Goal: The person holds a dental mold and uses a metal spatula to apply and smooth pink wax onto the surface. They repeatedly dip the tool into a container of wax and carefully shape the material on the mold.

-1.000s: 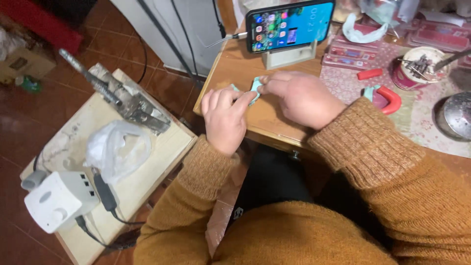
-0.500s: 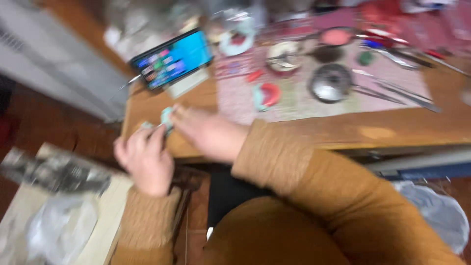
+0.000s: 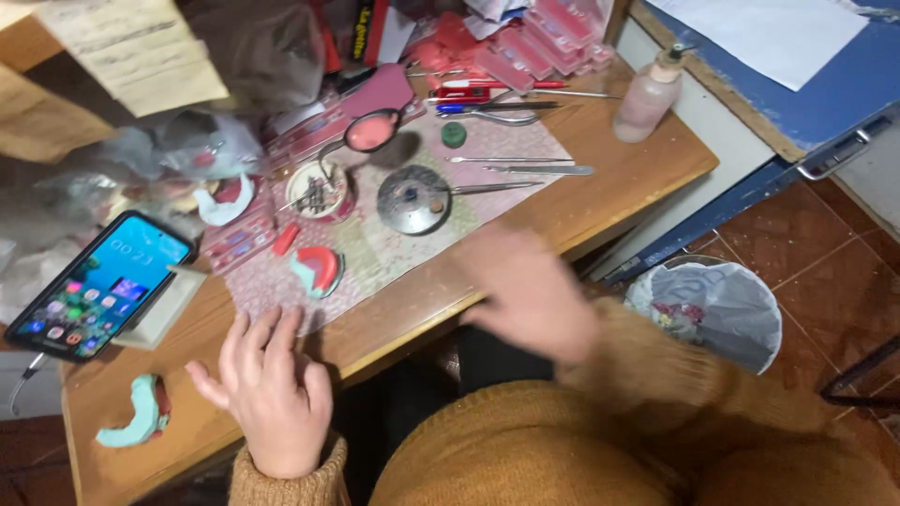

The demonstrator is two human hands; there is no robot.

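Note:
My left hand [image 3: 267,389] rests flat on the wooden table [image 3: 600,187] near its front edge, fingers spread, holding nothing. A pale green curved mould piece [image 3: 141,412] lies on the table left of that hand, apart from it. My right hand [image 3: 530,290] is blurred in motion over the table's front edge, right of centre; it seems empty. A second green and red arch-shaped piece [image 3: 317,269] lies on the patterned mat [image 3: 403,248] just beyond my left fingers.
A phone [image 3: 98,286] leans on a stand at the left. On the mat are a round metal lid [image 3: 412,200], a small dish of tools [image 3: 317,190], long metal instruments [image 3: 525,169] and a pink bottle [image 3: 649,94]. A lined bin [image 3: 708,309] stands on the floor at the right.
The view has swung right from the side bench to the table. Both hands had been together on the green piece; it now lies alone at the left, and my right hand has moved right.

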